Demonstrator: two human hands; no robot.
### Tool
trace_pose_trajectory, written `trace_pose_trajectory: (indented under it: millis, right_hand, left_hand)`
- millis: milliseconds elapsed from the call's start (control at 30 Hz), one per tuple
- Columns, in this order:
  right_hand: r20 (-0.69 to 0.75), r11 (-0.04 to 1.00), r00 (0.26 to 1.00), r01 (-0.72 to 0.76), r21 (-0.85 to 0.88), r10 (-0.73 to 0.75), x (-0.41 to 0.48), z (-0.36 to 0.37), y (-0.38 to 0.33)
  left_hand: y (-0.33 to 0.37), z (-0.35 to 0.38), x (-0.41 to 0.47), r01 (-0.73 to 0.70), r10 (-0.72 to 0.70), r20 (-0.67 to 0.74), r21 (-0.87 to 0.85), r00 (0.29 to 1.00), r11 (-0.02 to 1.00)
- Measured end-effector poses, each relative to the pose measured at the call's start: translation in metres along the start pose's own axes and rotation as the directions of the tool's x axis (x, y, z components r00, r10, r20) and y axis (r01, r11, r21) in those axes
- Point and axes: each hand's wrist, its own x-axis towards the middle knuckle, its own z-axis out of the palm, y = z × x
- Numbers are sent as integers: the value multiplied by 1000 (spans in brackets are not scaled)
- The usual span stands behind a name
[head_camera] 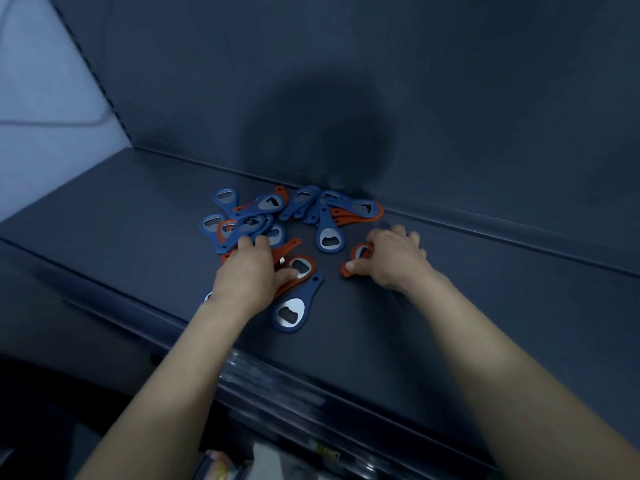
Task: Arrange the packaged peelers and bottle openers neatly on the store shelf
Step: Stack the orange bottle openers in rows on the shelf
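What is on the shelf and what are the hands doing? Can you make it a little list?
place: dark store shelf
things: bottle openers in a messy pile, blue and orange
nearest: blue opener, lying flat at the front
left: the left hand rests on orange openers at the pile's front
right: the right hand pinches one orange opener right of the pile
tidy: not yet

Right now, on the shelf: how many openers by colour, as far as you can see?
Blue openers: at least 10
Orange openers: at least 6
Total: at least 16; the heap overlaps, so more may hide.
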Motion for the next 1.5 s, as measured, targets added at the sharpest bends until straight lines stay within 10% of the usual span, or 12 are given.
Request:
trace_pose_trajectory:
  millis: [433,1233,1500]
  right_hand:
    - [-12,929,995,-85,360,96,-17,-15,37]
    - [-126,667,971,-42,744,202,-15,6,14]
    - [-130,579,954,-52,814,269,-26,5,30]
  left_hand:
    - [33,6,8,-322,312,-228,-8,922,947]
    - [12,-7,38,-237,283,259,-194,924,952]
    - [23,-6,42,-311,349,224,-187,910,932]
